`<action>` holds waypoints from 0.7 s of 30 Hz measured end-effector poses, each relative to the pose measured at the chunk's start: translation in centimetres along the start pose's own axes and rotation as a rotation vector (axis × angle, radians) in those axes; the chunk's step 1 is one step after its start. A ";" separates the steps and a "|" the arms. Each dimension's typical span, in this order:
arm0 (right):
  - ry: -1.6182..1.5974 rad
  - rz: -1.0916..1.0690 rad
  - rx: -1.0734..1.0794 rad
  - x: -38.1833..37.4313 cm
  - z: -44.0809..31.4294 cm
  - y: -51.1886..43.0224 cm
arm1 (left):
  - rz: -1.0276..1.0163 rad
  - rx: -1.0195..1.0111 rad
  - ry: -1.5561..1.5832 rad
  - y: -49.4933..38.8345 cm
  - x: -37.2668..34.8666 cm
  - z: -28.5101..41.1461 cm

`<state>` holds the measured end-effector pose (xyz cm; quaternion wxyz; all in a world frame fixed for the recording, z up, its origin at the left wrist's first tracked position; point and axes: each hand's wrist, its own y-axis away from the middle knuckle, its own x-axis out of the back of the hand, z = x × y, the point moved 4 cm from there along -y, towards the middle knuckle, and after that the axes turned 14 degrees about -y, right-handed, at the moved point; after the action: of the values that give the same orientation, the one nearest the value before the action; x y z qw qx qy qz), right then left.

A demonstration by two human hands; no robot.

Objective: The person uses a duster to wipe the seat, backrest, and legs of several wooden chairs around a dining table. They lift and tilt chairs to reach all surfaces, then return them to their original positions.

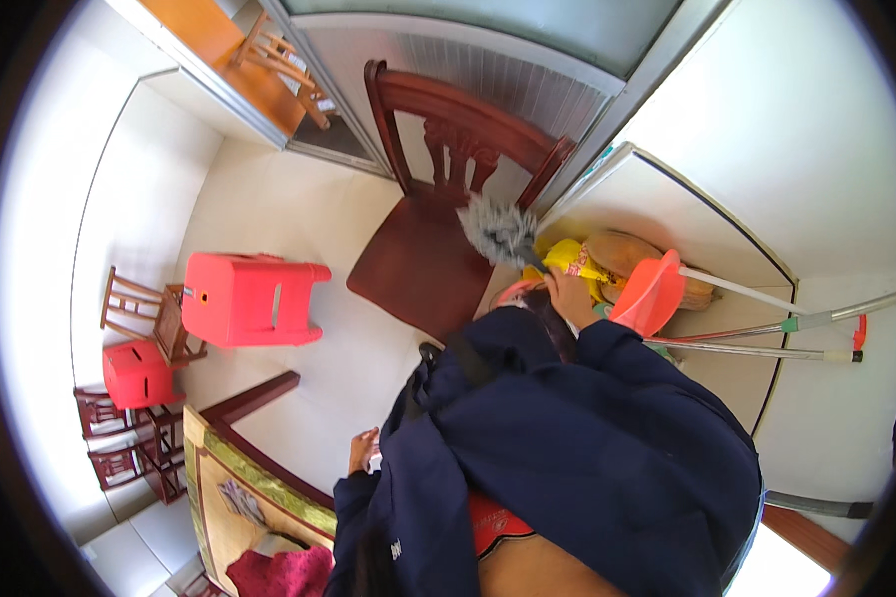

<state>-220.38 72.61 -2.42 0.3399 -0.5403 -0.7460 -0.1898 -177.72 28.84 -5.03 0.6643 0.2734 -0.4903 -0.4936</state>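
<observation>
My right hand [571, 298] grips the dark handle of a grey fluffy duster [499, 225]. The duster's head is over the right rear part of a dark red wooden chair's seat [425, 261], close below the carved backrest [463, 104]. Whether the fibres touch the wood I cannot tell. My left hand [364, 450] hangs low beside my navy jacket [567, 433], its fingers slightly apart and nothing seen in it. Just beyond my right hand lies a yellow plastic bag [567, 257] bearing writing.
Large tan gourds [623, 254], a pink dustpan [649, 295] and metal poles [754, 351] crowd the right wall. To the left stand a red plastic stool [231, 298], a small wooden chair [168, 321] and a table [220, 515]. A sliding door [478, 67] is behind the chair.
</observation>
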 end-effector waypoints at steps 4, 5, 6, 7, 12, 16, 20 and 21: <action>-0.042 0.245 0.035 2.5 -1.9 -3.5 | -0.012 0.028 -0.099 1.1 -0.6 -1.0; -0.075 0.288 0.043 2.5 -1.8 -4.0 | -0.028 0.045 -0.079 1.3 -0.7 -1.1; -0.003 0.301 0.080 1.9 -1.6 -4.2 | -0.025 0.031 -0.009 1.3 -0.7 -0.9; 0.025 0.201 0.015 0.8 -0.8 -4.2 | -0.011 0.039 0.034 1.4 -0.7 -0.9; 0.134 -0.188 -0.212 -6.2 3.9 -1.2 | 0.125 0.093 0.157 2.9 -0.9 -2.7; -0.102 -0.186 -0.166 -9.2 4.8 0.1 | 0.128 0.146 0.023 6.0 -1.9 -5.1; -0.206 -0.170 -0.309 -12.6 7.0 -1.4 | -0.026 0.344 0.121 9.2 -4.5 -7.2; -0.214 -0.170 -0.372 -13.9 8.2 -1.9 | -0.054 0.351 0.117 9.9 -5.1 -7.4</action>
<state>-222.10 67.86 -17.86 0.1362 -0.5459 -0.7728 -0.2936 -167.25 36.24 -1.31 0.6204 0.4263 -0.5218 -0.4013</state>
